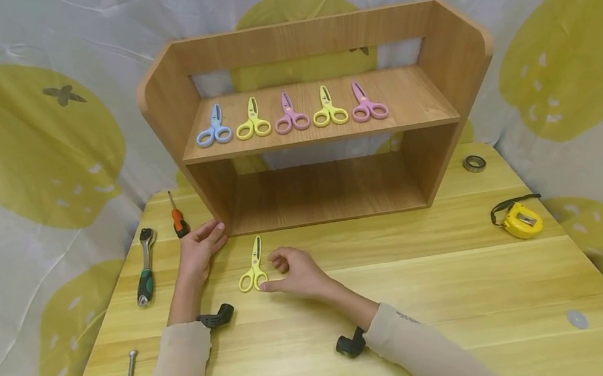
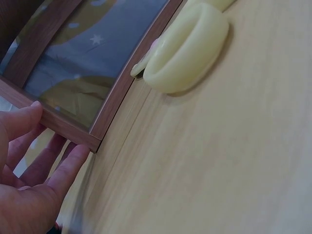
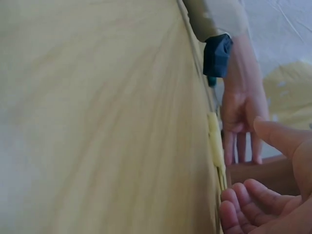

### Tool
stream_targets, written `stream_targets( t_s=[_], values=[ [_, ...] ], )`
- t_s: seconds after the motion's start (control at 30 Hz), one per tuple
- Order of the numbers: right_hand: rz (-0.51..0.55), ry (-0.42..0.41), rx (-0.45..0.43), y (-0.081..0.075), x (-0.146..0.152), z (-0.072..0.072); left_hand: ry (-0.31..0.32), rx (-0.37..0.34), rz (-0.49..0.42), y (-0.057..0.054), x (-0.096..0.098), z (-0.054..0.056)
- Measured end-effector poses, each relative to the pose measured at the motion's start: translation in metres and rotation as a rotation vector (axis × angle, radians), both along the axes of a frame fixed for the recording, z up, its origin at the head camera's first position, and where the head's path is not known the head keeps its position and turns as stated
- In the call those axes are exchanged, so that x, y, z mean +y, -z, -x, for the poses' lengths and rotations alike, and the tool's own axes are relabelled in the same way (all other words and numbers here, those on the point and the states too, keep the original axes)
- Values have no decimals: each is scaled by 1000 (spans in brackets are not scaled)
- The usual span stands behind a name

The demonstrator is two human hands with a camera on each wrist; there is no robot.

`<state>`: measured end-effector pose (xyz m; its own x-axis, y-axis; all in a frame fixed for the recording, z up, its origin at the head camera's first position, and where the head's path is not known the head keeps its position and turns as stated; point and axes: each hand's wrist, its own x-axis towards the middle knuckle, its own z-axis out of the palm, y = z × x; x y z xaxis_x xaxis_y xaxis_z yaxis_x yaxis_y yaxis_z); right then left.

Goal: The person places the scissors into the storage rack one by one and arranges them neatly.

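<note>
Yellow scissors point(image 1: 256, 261) lie on the table in front of the wooden shelf point(image 1: 321, 139), blades toward it. My right hand point(image 1: 301, 273) is beside them with thumb and fingers apart. Its thumb tip overlaps the right handle ring in the head view. My left hand point(image 1: 199, 249) touches the shelf's lower left front corner, thumb at the panel's edge and fingers fairly straight along its outer side point(image 2: 44, 161). On the upper board stand in a row blue scissors point(image 1: 216, 126), yellow scissors point(image 1: 253, 119), pink scissors point(image 1: 290, 115), then another yellow and pink pair.
On the left lie a screwdriver point(image 1: 178, 217), a ratchet wrench point(image 1: 146, 271) and a bolt point(image 1: 132, 365). To the right are a bearing ring point(image 1: 474, 163), a yellow tape measure point(image 1: 524, 221) and a round metal disc point(image 1: 577, 319). A lemon-print curtain point(image 1: 27, 33) hangs around the table.
</note>
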<state>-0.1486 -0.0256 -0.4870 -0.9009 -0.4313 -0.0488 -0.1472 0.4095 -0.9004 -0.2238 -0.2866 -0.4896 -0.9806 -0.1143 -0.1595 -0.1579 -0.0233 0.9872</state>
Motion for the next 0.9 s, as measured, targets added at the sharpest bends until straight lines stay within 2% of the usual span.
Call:
stream_targets(
  t_s=[0.2,0.43,0.67,0.9],
  values=[
    [-39,0,12,10,-9,-1,-6,0,13,1,0,0],
    [-85,30,29,10,-14,-1,-2,-5,18,0,1,0],
    [-179,28,129,13,-19,0,5,-15,27,-1,1,0],
    [-319,45,214,12,-26,-2,10,-12,25,-2,1,-1]
  ],
)
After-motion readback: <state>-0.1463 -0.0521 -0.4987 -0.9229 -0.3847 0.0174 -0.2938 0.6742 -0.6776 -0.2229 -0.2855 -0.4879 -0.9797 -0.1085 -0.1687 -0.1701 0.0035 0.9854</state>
